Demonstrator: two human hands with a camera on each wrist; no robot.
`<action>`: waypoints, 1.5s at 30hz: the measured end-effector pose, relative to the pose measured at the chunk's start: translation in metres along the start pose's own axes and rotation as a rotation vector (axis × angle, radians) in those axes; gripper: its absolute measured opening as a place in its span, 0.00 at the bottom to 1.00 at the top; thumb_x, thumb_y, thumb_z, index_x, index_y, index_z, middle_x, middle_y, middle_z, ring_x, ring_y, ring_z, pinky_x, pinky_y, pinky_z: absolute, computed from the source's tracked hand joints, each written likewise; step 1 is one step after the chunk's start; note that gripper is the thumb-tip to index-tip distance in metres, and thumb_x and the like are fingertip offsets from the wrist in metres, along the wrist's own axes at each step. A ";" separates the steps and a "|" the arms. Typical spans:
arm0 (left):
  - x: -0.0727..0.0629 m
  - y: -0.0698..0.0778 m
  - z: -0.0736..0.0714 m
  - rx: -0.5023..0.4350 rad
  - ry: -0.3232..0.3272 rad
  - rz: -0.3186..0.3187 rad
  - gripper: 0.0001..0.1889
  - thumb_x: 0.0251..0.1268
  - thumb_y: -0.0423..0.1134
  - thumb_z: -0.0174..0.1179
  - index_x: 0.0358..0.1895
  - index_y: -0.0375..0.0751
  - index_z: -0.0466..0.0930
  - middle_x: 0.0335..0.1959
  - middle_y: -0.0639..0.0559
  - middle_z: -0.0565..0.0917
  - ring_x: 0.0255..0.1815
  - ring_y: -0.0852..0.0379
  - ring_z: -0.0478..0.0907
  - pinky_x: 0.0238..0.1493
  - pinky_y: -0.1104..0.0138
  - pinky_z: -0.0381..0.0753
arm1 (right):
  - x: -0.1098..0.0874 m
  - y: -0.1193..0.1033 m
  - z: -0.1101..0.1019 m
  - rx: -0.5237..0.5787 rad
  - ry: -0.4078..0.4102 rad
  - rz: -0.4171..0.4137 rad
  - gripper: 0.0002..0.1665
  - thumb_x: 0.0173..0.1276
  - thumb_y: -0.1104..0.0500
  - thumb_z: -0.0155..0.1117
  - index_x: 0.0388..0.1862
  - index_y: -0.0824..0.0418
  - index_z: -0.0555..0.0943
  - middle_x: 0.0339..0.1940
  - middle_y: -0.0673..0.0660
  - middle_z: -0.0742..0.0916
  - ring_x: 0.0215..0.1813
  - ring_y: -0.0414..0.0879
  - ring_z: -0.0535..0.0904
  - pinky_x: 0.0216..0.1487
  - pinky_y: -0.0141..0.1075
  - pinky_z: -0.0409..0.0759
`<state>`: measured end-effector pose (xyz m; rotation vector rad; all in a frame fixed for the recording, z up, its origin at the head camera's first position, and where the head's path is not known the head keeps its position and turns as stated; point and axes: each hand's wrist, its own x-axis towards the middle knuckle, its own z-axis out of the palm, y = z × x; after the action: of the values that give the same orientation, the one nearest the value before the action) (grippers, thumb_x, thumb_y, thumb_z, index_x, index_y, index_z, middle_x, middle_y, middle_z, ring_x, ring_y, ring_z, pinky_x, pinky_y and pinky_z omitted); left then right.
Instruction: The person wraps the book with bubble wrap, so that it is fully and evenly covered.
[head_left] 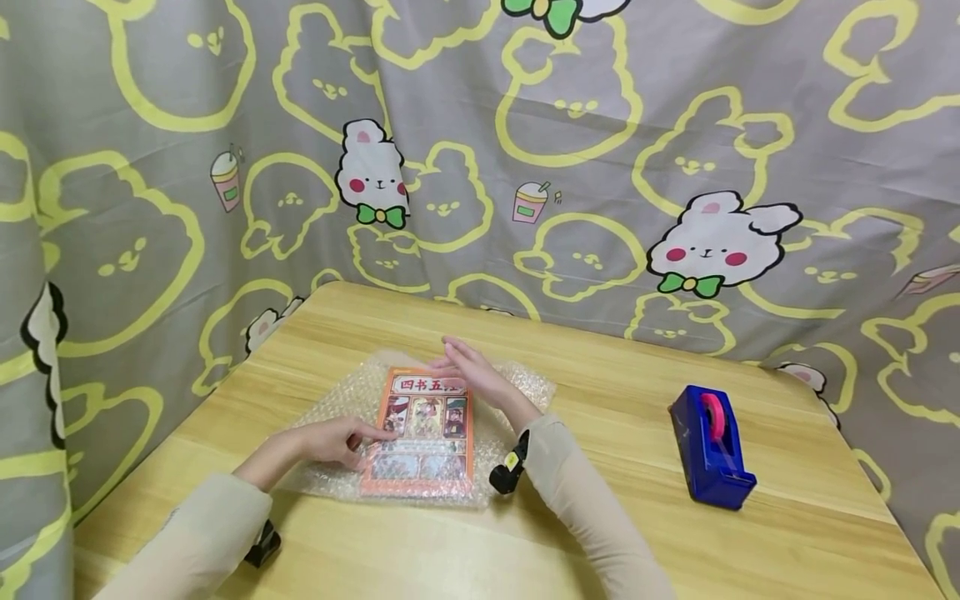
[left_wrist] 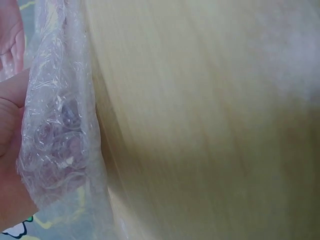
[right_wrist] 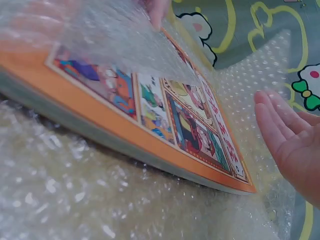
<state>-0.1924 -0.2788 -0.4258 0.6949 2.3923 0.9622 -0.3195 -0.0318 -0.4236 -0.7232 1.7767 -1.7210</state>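
Observation:
An orange-bordered illustrated book (head_left: 426, 412) lies face up on a sheet of clear bubble wrap (head_left: 333, 400). A folded part of the wrap covers the book's lower portion. My left hand (head_left: 330, 440) is at the book's left side, its extended index finger pressing at the edge of that fold. In the left wrist view, bubble wrap (left_wrist: 60, 125) partly hides this hand. Over the book's top right corner, my right hand (head_left: 483, 379) has straight fingers; in the right wrist view, the right hand (right_wrist: 292, 140) appears beside the raised wrap, gripping nothing.
On the right of the wooden table (head_left: 600, 500) stands a blue tape dispenser (head_left: 712, 450) with a pink-cored roll. A grey curtain (head_left: 465, 108) with yellow cartoon outlines hangs behind and to the left of the table. Black devices sit at both wrists.

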 end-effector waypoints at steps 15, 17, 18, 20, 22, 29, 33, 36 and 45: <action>0.002 0.005 -0.001 -0.001 0.005 -0.055 0.30 0.50 0.28 0.62 0.61 0.41 0.70 0.20 0.54 0.63 0.22 0.62 0.59 0.23 0.75 0.64 | -0.011 0.009 0.000 -0.152 -0.059 0.066 0.35 0.74 0.46 0.36 0.71 0.67 0.49 0.52 0.67 0.77 0.53 0.56 0.76 0.57 0.40 0.73; 0.002 0.006 -0.002 -0.022 0.004 -0.068 0.30 0.49 0.29 0.62 0.61 0.41 0.70 0.23 0.54 0.65 0.21 0.62 0.59 0.22 0.75 0.65 | -0.012 0.011 0.001 -0.196 -0.071 0.075 0.34 0.75 0.46 0.35 0.70 0.67 0.51 0.52 0.66 0.78 0.52 0.55 0.77 0.56 0.39 0.74; 0.002 0.007 -0.002 -0.029 0.006 -0.084 0.30 0.49 0.30 0.62 0.61 0.42 0.70 0.23 0.54 0.65 0.21 0.62 0.59 0.22 0.76 0.64 | -0.012 0.012 0.001 -0.215 -0.079 0.074 0.34 0.75 0.47 0.35 0.70 0.68 0.51 0.51 0.66 0.78 0.52 0.55 0.77 0.55 0.39 0.75; 0.003 0.009 -0.001 -0.050 0.004 -0.098 0.29 0.50 0.32 0.62 0.61 0.41 0.70 0.23 0.55 0.67 0.18 0.64 0.60 0.20 0.76 0.64 | -0.012 0.013 0.002 -0.267 -0.091 0.076 0.33 0.75 0.48 0.35 0.69 0.68 0.52 0.50 0.66 0.79 0.52 0.55 0.77 0.54 0.39 0.75; 0.006 0.011 0.000 -0.031 0.017 -0.090 0.27 0.53 0.36 0.62 0.59 0.39 0.71 0.21 0.56 0.70 0.16 0.65 0.59 0.19 0.77 0.63 | -0.013 0.014 0.004 -0.313 -0.098 0.075 0.33 0.75 0.48 0.35 0.69 0.68 0.52 0.49 0.65 0.79 0.51 0.55 0.77 0.53 0.38 0.76; 0.017 0.018 0.008 0.354 0.268 0.024 0.19 0.41 0.44 0.70 0.40 0.42 0.85 0.33 0.47 0.70 0.35 0.54 0.64 0.36 0.65 0.69 | -0.017 0.015 0.002 -0.379 -0.087 0.071 0.32 0.75 0.48 0.35 0.70 0.66 0.53 0.47 0.60 0.80 0.47 0.50 0.77 0.49 0.37 0.76; 0.020 0.018 0.013 0.510 0.320 0.074 0.17 0.36 0.43 0.72 0.36 0.45 0.86 0.62 0.29 0.61 0.60 0.33 0.59 0.58 0.41 0.62 | -0.019 0.016 0.000 -0.389 -0.080 0.073 0.32 0.75 0.48 0.35 0.70 0.65 0.54 0.47 0.60 0.81 0.45 0.48 0.76 0.46 0.35 0.76; 0.022 0.016 0.012 0.545 0.288 0.137 0.16 0.38 0.43 0.70 0.36 0.45 0.86 0.66 0.30 0.58 0.66 0.29 0.52 0.61 0.38 0.53 | -0.020 0.017 -0.001 -0.388 -0.076 0.075 0.32 0.75 0.48 0.35 0.69 0.67 0.55 0.48 0.61 0.81 0.45 0.48 0.77 0.46 0.35 0.76; 0.026 0.015 0.007 0.428 0.171 0.119 0.19 0.43 0.38 0.69 0.42 0.37 0.78 0.62 0.36 0.67 0.63 0.32 0.59 0.59 0.42 0.62 | -0.028 0.020 -0.005 -0.277 -0.060 0.126 0.33 0.75 0.49 0.34 0.72 0.65 0.47 0.61 0.65 0.74 0.48 0.52 0.78 0.50 0.38 0.77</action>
<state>-0.2035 -0.2505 -0.4257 0.9489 2.7711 0.5721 -0.3032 -0.0073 -0.4428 -0.7506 1.9966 -1.3730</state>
